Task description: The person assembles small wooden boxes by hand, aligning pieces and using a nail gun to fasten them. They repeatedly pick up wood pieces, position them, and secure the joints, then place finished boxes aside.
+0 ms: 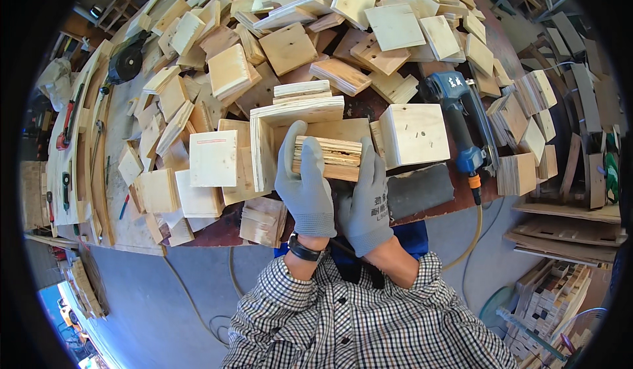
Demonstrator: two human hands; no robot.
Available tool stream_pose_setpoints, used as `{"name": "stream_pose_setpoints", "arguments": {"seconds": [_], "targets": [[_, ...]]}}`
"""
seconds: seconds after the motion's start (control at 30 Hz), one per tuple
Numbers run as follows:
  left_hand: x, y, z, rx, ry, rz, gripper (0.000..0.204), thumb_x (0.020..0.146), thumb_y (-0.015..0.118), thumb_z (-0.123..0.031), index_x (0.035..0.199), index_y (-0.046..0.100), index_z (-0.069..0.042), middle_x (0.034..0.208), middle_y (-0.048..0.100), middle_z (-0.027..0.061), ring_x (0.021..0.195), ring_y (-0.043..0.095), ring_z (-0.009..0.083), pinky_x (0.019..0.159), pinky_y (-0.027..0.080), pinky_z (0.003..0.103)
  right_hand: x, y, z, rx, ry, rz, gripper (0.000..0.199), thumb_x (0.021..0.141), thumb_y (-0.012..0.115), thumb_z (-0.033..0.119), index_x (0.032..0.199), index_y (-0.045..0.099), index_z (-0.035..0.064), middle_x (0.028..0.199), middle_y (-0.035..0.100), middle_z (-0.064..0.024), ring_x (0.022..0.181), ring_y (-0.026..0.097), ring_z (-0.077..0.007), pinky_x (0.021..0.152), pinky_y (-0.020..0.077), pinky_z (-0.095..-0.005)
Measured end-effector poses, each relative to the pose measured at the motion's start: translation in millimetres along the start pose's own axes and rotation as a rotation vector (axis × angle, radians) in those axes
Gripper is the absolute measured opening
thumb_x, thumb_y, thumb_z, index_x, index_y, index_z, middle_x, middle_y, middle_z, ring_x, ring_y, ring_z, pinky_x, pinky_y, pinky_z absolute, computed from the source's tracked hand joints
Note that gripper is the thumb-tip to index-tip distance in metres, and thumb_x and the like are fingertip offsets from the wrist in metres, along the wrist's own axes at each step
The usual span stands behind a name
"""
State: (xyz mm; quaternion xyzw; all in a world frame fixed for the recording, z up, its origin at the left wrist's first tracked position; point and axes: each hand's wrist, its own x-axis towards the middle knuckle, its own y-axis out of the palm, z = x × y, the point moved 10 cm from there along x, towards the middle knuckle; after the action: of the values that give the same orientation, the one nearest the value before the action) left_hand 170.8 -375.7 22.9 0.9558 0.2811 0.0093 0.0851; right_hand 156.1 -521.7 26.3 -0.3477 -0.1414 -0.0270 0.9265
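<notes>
Between my gloved hands is a small stack of plywood blocks [336, 160], its layered edges facing me. My left hand [305, 191] grips its left end, with the thumb along the near side. My right hand [366, 212] closes on the right end. Just beyond the stack, an angled plywood corner [297, 111] stands on the table, with more plywood pieces [302, 90] behind it. To the right of my hands sits a pale plywood block [417, 135] with marks on its top face.
A blue air nailer [458, 115] with a yellowish hose [476, 227] lies at the right. Loose plywood squares [287, 48] heap across the table's far side and left. A grey pad [425, 188] lies at the near edge. A black-and-grey tool [127, 59] rests far left.
</notes>
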Motion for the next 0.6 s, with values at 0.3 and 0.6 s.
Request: {"name": "stream_pose_setpoints", "arguments": {"seconds": [0.3,0.6], "targets": [[0,0,8,-0.111,-0.046,0.024,0.043,0.108,0.063,-0.017,0.146,0.059,0.004,0.134,0.066,0.0085,0.114,0.061,0.0107,0.098,0.052,0.025,1,-3,-3,0.078,-0.028,0.061,0.088,0.079,0.058,0.001,0.160,0.026,-0.0095,0.144,0.041,-0.0364,0.136,0.042,-0.0552,0.120,0.0313,-0.0589],[3,-3,14,-0.072,0.008,0.017,0.043,0.109,0.062,-0.017,0.147,0.059,0.001,0.132,0.067,0.0107,0.110,0.064,0.0123,0.097,0.054,0.028,-3,6,-4,-0.021,-0.079,0.039,0.091,0.081,0.062,0.002,0.161,0.022,-0.0099,0.149,0.042,-0.0380,0.136,0.044,-0.0532,0.119,0.0349,-0.0563]]}}
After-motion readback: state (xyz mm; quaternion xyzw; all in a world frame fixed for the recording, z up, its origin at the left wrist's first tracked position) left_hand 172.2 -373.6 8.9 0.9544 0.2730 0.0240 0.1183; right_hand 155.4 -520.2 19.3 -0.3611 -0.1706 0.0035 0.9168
